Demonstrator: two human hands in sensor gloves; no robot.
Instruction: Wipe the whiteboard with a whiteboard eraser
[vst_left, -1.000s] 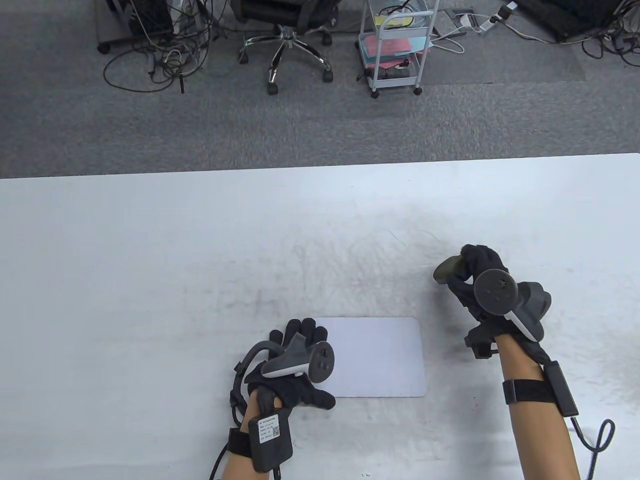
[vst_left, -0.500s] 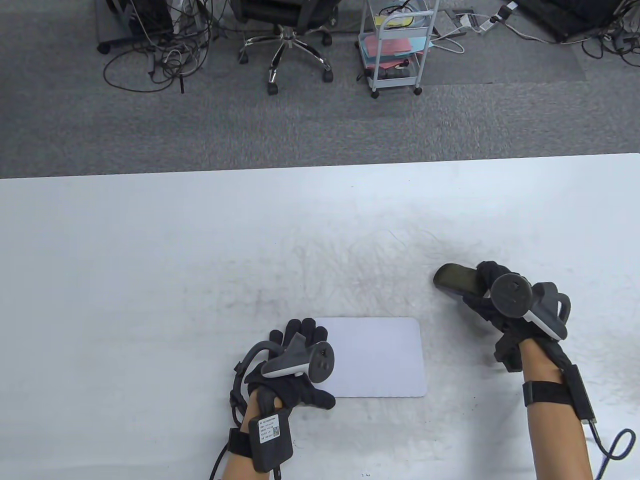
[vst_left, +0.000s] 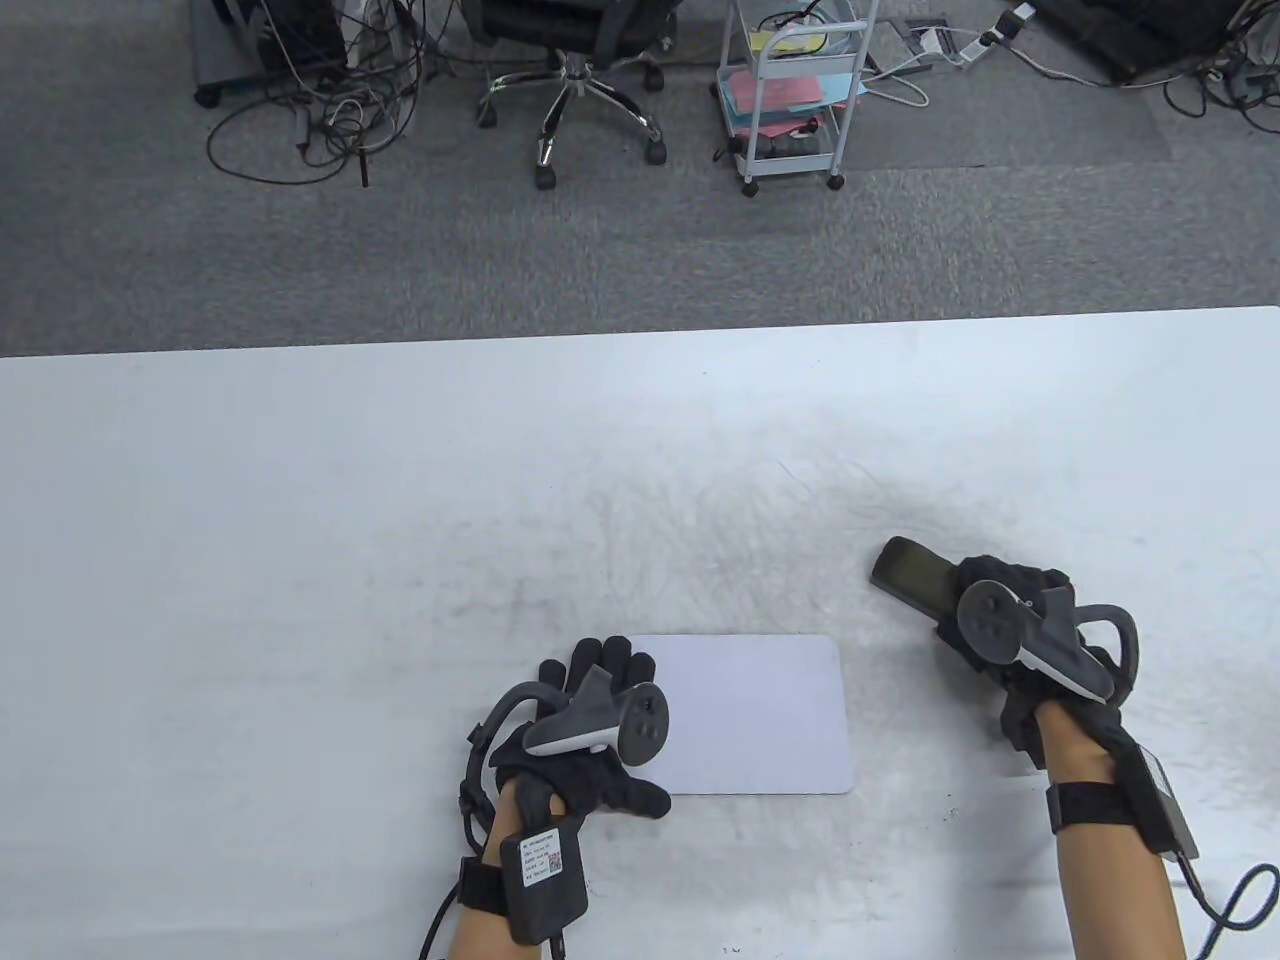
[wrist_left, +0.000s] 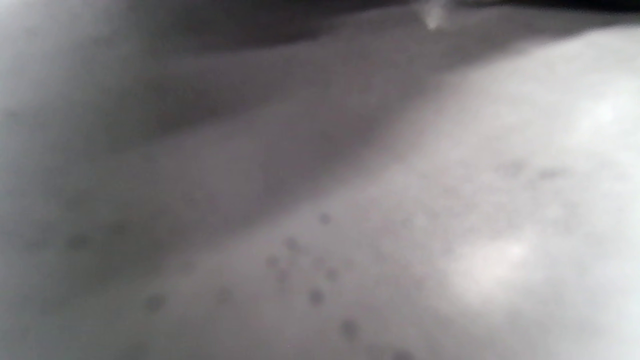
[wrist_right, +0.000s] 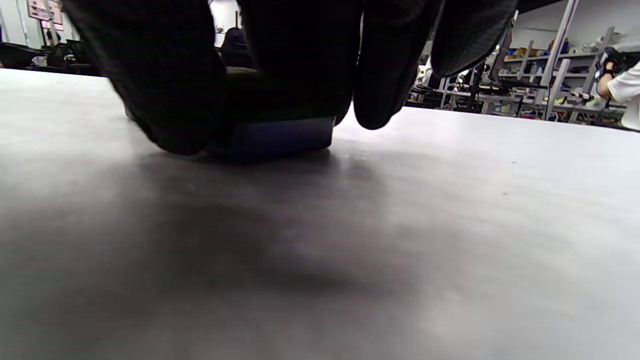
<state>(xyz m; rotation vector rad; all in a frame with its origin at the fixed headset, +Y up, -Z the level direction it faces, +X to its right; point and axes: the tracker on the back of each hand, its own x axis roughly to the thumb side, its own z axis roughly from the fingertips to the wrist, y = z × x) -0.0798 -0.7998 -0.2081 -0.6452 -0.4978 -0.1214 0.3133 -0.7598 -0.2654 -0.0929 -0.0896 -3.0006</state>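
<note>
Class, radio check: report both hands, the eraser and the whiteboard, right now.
Left hand rests on whiteboard edge. Right hand grips eraser, set on table, right of board. Nothing between them.

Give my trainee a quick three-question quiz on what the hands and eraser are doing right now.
1. True or false: the whiteboard eraser lies on the whiteboard.
2. Which hand rests on the whiteboard's left edge? A) left hand B) right hand
3. Fill in: in the right wrist view, the eraser sits on the ____ under the fingers.

Key: 1 false; it is on the table, right of the board. 2 A. 3 table.
</note>
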